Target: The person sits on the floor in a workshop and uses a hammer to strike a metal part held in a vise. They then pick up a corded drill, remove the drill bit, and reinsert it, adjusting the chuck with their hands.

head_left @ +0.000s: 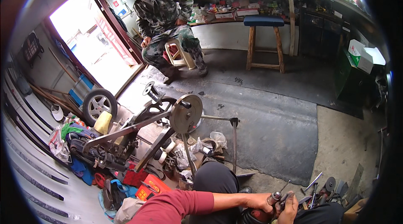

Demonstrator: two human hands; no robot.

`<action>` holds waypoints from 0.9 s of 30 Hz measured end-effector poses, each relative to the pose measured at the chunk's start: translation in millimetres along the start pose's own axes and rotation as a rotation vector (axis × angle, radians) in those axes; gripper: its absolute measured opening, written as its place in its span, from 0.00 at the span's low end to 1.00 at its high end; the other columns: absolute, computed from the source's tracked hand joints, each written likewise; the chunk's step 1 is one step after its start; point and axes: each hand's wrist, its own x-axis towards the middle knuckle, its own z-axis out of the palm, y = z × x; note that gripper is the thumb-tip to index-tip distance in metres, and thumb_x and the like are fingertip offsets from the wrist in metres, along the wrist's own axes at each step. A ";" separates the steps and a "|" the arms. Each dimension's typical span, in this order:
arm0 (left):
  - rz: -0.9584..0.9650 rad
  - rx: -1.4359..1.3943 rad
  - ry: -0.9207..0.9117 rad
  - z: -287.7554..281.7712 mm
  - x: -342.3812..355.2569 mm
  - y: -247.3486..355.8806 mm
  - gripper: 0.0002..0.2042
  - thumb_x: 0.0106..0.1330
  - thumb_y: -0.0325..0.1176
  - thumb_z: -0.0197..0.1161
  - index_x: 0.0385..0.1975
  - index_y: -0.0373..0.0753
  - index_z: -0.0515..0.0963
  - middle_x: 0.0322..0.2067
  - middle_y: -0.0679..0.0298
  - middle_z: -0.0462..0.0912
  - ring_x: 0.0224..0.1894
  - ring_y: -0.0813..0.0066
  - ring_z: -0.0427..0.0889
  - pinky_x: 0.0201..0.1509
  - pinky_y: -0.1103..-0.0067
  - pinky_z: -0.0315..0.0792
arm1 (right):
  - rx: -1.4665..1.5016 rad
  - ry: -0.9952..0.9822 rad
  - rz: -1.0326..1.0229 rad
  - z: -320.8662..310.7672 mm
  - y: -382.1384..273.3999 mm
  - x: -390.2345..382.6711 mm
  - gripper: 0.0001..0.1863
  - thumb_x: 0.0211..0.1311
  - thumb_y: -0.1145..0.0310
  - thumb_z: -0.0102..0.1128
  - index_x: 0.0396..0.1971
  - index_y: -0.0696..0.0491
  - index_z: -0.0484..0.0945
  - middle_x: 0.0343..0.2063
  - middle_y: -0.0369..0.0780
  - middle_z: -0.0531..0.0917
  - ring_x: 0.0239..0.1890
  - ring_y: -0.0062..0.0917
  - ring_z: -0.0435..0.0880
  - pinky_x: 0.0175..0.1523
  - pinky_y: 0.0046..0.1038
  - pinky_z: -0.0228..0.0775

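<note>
Low in the head view, my left hand [263, 203] is closed by a metal cylinder [273, 198] that looks like the chuck end of a tool. Beneath it shows a dark body with red on it [257, 215], partly hidden by my hand and legs. My right hand [289, 208] meets the left from the other side, fingers bent around a small dark piece I cannot make out. Both hands are close together between my knees.
A sewing-type machine with a round metal wheel [185, 114] stands ahead left, among bags and tools. Hand tools and a grinder [329, 184] lie at my right. A person in camouflage [166, 22] sits by the doorway. A blue-topped stool [263, 22] stands before the workbench.
</note>
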 end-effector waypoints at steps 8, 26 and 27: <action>-0.037 0.157 0.015 -0.5 -6.1 2.0 0.14 0.58 0.28 0.64 0.45 0.36 0.78 0.41 0.64 0.81 0.48 0.74 0.77 0.56 0.77 0.70 | -0.365 -0.128 -0.149 3.1 -26.2 -8.7 0.20 0.82 0.55 0.47 0.29 0.50 0.74 0.20 0.30 0.73 0.22 0.13 0.67 0.27 0.19 0.58; 0.011 0.030 -0.040 1.9 -8.5 3.1 0.13 0.61 0.28 0.66 0.45 0.35 0.79 0.43 0.63 0.83 0.50 0.72 0.78 0.59 0.75 0.70 | 0.031 -0.235 0.068 -12.7 -9.7 -5.5 0.17 0.80 0.52 0.50 0.42 0.51 0.80 0.23 0.32 0.77 0.17 0.13 0.68 0.21 0.17 0.58; 0.028 0.016 -0.043 2.6 -8.4 2.4 0.13 0.61 0.28 0.67 0.45 0.35 0.79 0.44 0.62 0.84 0.52 0.71 0.79 0.60 0.74 0.69 | 0.071 -0.241 0.071 -16.5 -8.7 -5.6 0.17 0.81 0.53 0.50 0.42 0.51 0.80 0.22 0.32 0.77 0.18 0.12 0.68 0.21 0.17 0.59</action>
